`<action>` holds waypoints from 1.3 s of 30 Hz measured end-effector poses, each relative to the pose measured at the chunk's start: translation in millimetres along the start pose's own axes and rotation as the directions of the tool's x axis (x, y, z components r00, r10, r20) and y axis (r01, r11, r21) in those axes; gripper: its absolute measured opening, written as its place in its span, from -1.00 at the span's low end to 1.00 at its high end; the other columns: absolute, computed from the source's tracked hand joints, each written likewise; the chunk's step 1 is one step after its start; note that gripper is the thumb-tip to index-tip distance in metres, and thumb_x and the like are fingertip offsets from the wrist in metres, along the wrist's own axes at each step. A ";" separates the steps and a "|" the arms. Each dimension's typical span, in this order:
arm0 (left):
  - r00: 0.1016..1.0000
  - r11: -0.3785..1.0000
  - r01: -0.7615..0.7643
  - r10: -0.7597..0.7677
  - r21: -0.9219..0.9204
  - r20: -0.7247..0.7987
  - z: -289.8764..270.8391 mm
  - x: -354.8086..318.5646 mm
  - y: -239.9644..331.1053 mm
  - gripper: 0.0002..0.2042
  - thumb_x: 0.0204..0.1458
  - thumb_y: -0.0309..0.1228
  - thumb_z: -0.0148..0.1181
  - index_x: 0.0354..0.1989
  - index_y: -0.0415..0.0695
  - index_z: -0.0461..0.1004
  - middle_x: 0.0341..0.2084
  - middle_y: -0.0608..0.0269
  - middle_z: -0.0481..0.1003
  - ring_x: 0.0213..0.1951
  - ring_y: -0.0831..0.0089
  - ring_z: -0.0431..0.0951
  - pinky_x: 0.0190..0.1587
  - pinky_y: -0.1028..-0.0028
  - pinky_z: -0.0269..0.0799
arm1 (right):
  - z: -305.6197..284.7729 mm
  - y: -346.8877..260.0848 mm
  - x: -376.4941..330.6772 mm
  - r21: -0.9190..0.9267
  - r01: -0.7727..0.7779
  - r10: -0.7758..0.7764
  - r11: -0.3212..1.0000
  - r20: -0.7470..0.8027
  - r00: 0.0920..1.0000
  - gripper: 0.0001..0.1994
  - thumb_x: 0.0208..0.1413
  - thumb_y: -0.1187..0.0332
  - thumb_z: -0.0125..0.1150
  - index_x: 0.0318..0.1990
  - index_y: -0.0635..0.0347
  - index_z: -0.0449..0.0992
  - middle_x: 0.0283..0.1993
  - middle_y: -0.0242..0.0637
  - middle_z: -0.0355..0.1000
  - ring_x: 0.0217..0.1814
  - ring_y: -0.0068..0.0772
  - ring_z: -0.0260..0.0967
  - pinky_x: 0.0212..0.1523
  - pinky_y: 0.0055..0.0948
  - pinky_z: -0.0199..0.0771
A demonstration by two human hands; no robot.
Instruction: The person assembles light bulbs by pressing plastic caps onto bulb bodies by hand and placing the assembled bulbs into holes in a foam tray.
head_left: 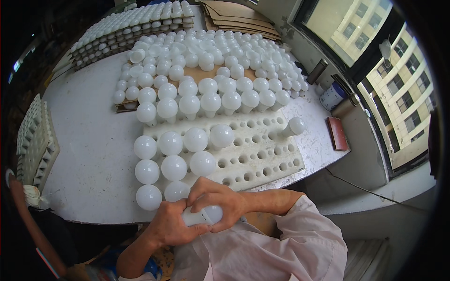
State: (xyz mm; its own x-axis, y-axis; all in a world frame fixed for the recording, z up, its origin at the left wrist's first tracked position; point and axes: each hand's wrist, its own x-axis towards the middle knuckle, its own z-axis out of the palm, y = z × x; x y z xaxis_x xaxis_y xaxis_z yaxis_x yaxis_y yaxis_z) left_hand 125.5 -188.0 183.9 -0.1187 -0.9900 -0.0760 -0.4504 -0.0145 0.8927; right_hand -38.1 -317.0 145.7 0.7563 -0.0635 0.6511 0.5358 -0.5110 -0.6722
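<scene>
Close to my body, at the table's front edge, I hold a white light bulb (214, 214) lying sideways. My left hand (172, 224) is closed round its body end, and my right hand (220, 199) wraps over the domed end, fingers meeting the left hand's. Just beyond my hands lies a white foam tray (262, 157) with rows of round holes. Several bulbs with white domes stand in its left part, such as the front corner bulb (148, 196). A single bulb (295, 126) stands near the tray's right edge.
Many bulbs (206, 58) crowd cardboard behind the tray. Stacked bulb layers (131, 23) stand far left, cardboard sheets (239, 16) at the back. Along the right lie a dark red box (337, 133) and a tub (332, 96). Another person's arm (23, 210) is near foam trays (37, 145) at left.
</scene>
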 end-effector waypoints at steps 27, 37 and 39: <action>0.754 0.898 0.431 -0.415 -0.092 -0.509 36.9 -35.7 -169.1 -0.52 -0.28 -0.40 0.46 -0.12 -0.22 0.45 -0.26 0.03 0.54 -0.15 0.13 0.54 -0.05 0.25 0.42 | -220.3 -10.1 -256.8 0.198 -0.972 0.576 0.131 -0.813 -0.088 -0.44 0.22 -0.07 -0.01 -0.04 0.36 0.52 -0.03 -0.15 0.47 0.02 -0.35 0.34 0.06 -0.34 0.33; 0.675 0.948 0.315 -0.262 -0.051 -0.689 17.2 -41.8 -195.5 -0.44 -0.16 -0.57 0.35 0.09 -0.35 0.31 0.02 -0.05 0.41 0.06 0.10 0.42 0.16 0.22 0.29 | -192.0 22.7 -191.7 0.329 -0.933 0.710 0.147 -0.692 -0.133 -0.51 0.20 0.00 0.04 -0.04 0.33 0.51 -0.23 -0.25 0.51 -0.30 -0.42 0.46 -0.23 -0.40 0.49; 0.699 0.958 0.286 -0.229 -0.028 -0.677 5.4 -43.4 -214.5 -0.47 -0.13 -0.55 0.34 0.08 -0.35 0.33 0.00 -0.03 0.43 0.02 0.13 0.44 0.12 0.24 0.31 | -189.4 37.3 -186.8 0.280 -0.950 0.755 0.138 -0.651 -0.083 -0.45 0.18 -0.04 0.05 0.05 0.33 0.48 -0.19 -0.18 0.50 -0.17 -0.37 0.43 -0.14 -0.35 0.46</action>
State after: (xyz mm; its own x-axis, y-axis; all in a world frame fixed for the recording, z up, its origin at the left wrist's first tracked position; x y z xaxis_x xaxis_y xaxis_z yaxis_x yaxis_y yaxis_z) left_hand 222.6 -141.2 -6.7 0.6193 -0.7839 0.0429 -0.4402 -0.3015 0.8458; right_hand -230.5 -486.6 65.8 0.0975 -0.9383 -0.3318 -0.5394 0.2304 -0.8100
